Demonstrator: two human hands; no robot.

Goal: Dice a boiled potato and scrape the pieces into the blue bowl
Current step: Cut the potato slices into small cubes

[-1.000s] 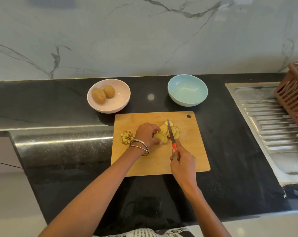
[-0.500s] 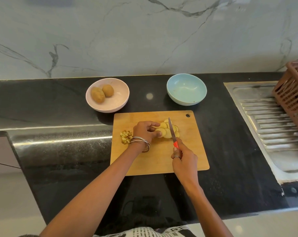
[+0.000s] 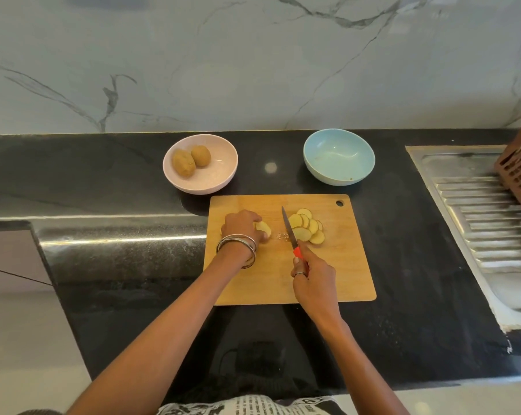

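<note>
Gripping a red-handled, narrow-bladed knife (image 3: 289, 232), the right hand (image 3: 313, 280) rests the blade on the rectangular wooden cutting board (image 3: 343, 265), touching a fan of round yellow potato slices (image 3: 308, 227). The left hand (image 3: 242, 226), fingers curled, pinches a few slices (image 3: 263, 227) well left of the blade. Behind the board sits the round blue bowl (image 3: 339, 157), holding no pieces, beside a pink bowl (image 3: 217, 178) with two whole brown potatoes (image 3: 190, 161).

A white marble wall (image 3: 253, 61) backs a glossy black counter (image 3: 103, 175) beside a steel drainboard (image 3: 478, 211).
</note>
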